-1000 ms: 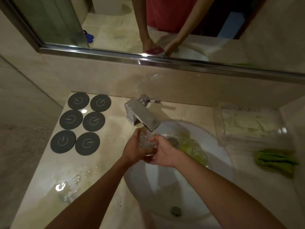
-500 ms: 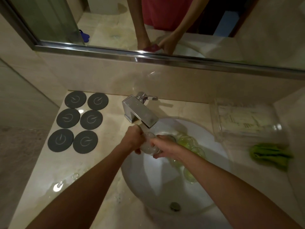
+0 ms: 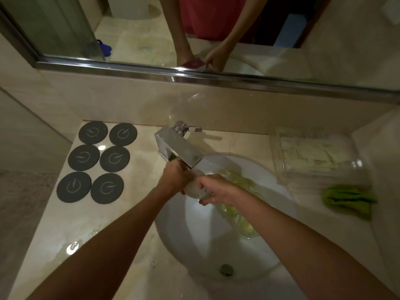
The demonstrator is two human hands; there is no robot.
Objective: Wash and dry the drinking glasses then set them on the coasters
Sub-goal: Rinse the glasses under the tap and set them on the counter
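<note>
Both hands, left hand (image 3: pixel 174 177) and right hand (image 3: pixel 216 189), grip one glass (image 3: pixel 195 187) under the faucet (image 3: pixel 179 149); turn it slowly, holding firm, since wet glass slips.

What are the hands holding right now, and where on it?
Both hold one drinking glass under the faucet: left hand round one end, right hand round the other.
</note>
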